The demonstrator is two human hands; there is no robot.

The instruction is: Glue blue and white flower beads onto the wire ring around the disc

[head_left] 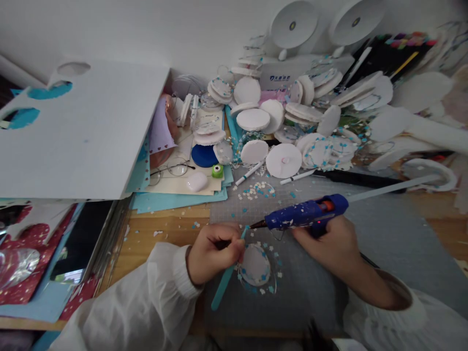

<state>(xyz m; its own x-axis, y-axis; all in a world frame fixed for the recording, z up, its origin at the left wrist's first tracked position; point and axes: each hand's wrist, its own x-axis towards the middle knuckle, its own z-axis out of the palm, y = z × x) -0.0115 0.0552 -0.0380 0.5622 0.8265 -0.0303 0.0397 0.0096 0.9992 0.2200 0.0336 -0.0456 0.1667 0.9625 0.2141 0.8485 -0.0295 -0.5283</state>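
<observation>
My left hand (217,251) is closed in a pinch around teal tweezers (222,290), whose tip points up and away from me. Just right of that tip sits the dark nozzle of a blue hot glue gun (305,213); whether they touch I cannot tell. My right hand (331,246) is wrapped round the gun's handle, and a long pale glue stick (395,187) sticks out of its back. Below the nozzle, beside my left fingers, lies a round white disc (255,264) ringed by a wire with small blue and white flowers.
A grey cutting mat (395,234) covers the wooden table, with loose tiny flowers (258,190) scattered on it. Many white discs (284,160) crowd the back. At left are a large white board (91,141), eyeglasses (178,169), a green punch (217,170) and a dark phone (82,241).
</observation>
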